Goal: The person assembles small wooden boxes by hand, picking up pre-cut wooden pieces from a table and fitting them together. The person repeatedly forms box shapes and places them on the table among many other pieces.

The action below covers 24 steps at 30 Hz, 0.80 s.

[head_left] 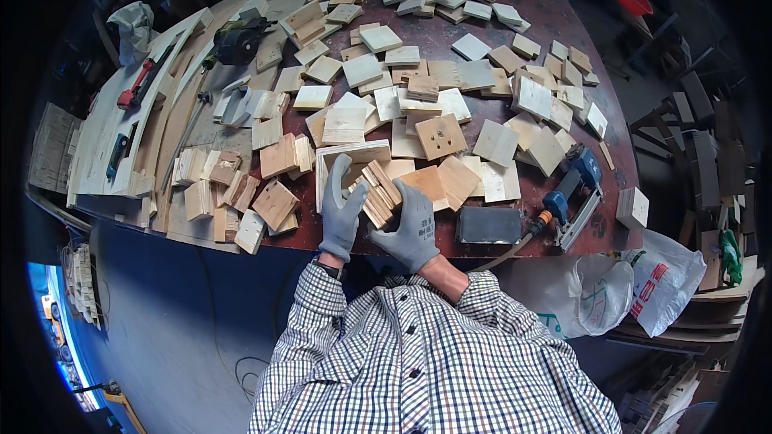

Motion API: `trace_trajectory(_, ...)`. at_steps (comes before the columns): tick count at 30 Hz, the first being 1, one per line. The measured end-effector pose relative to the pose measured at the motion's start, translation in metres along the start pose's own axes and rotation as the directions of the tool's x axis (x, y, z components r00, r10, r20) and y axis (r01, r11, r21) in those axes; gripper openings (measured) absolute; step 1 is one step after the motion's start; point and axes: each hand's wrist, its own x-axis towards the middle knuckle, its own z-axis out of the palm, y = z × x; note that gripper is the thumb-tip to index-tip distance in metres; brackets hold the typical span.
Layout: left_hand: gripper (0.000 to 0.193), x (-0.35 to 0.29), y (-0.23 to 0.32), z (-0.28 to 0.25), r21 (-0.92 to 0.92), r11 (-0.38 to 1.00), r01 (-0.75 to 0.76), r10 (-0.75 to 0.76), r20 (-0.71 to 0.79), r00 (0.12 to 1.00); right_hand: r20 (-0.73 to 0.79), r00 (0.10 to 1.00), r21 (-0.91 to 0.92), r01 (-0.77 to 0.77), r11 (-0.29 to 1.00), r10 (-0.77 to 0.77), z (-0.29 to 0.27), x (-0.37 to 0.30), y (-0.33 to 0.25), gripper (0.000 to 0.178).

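Note:
Both my hands wear grey gloves and are at the near edge of the dark red table. Between them is a tilted stack of small wooden blocks (378, 194), its layered edges facing up. My left hand (342, 215) presses on the stack's left side, with one finger reaching up along an open wooden frame (354, 150). My right hand (412, 229) grips the stack from the right, thumb underneath. Just behind the stack stands the frame, partly hidden by my fingers and the blocks. Loose wooden blocks (441, 137) lie flat and overlapping beyond it.
A blue nail gun (575, 189) with a hose lies at the right, beside a dark rectangular box (489, 226). More block stacks (277, 202) crowd the left. Long boards (181, 112) carry a red-handled tool (143, 84). Plastic bags (659, 281) hang off the right edge.

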Motion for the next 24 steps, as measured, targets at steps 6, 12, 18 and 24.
trace_trajectory(6,0.059,-0.017,-0.007,0.017,0.210,0.973,-0.100,0.106,-0.015,0.994,0.012,1.000,0.000,0.024,1.000,-0.024,-0.007,-0.006,-0.001,0.098)
trace_trajectory(12,0.054,-0.013,-0.002,0.008,0.039,0.998,0.052,-0.052,-0.007,0.999,0.053,0.999,-0.053,0.006,0.999,-0.003,-0.009,-0.003,-0.003,0.097)
trace_trajectory(18,0.072,-0.039,0.027,0.012,-0.110,0.993,0.043,-0.053,-0.086,0.995,0.055,0.997,-0.029,0.052,0.998,-0.050,-0.014,0.005,-0.006,0.093)
trace_trajectory(24,0.071,-0.043,0.045,-0.041,0.699,0.666,-0.261,0.422,-0.065,0.904,0.354,0.893,0.347,-0.401,0.848,0.278,-0.024,0.035,-0.007,0.096)
